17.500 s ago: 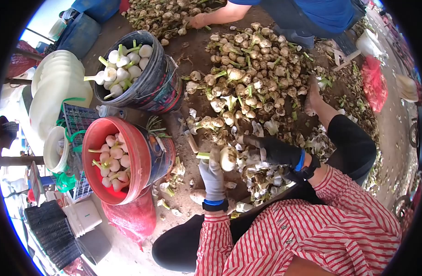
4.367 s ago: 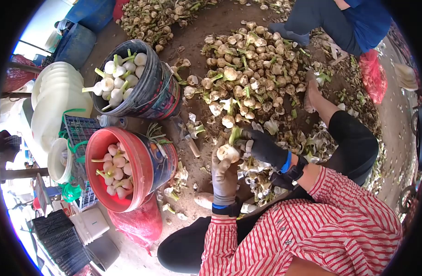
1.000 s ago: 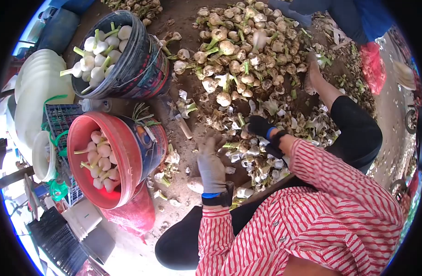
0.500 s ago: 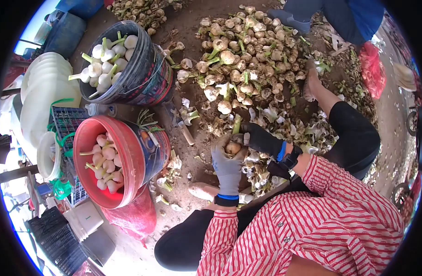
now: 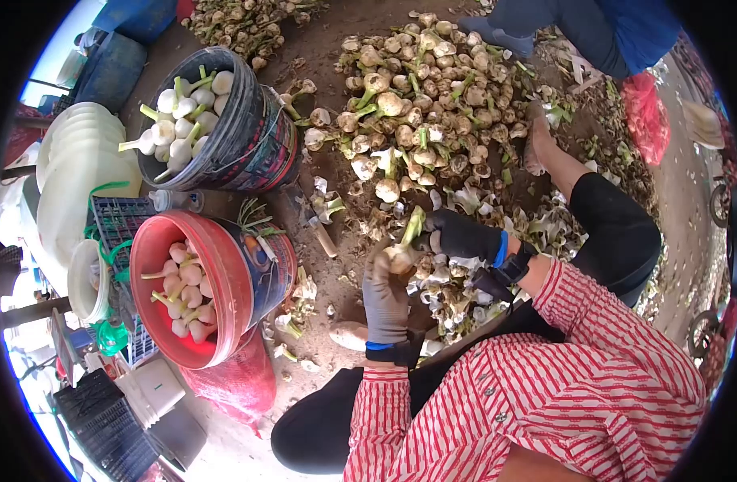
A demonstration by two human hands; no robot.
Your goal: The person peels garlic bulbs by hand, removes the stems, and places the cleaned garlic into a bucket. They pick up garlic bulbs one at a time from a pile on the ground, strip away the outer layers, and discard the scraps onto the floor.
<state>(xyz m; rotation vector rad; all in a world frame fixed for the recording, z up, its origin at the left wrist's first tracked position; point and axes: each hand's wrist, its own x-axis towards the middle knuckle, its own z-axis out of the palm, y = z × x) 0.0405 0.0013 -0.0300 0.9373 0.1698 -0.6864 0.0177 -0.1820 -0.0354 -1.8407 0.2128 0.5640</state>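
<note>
A garlic bulb (image 5: 400, 259) with a green stem (image 5: 414, 226) is held in front of me, its stem tilted up and away. My left hand (image 5: 384, 299), in a grey glove, grips the bulb from the near side. Curled fingers of my right hand (image 5: 463, 238), in a dark glove, pinch at the bulb where the stem begins; the fingertips are partly hidden. Peeled skins (image 5: 457, 301) lie on the ground below both hands. Just beyond them spreads a big heap of unpeeled garlic (image 5: 457, 104).
A black bucket (image 5: 252, 136) and a red bucket (image 5: 147, 273) at left hold cleaned white bulbs. A wooden-handled tool (image 5: 324, 238) lies beside them. Another person's leg (image 5: 577, 32) is past the heap, near a pink bag (image 5: 646, 116). A second garlic heap (image 5: 240, 28) is farther off.
The bulb has turned, now looking paler with its stem leaning right. My left hand has rolled and shifted slightly left; my right hand has moved a little up and right.
</note>
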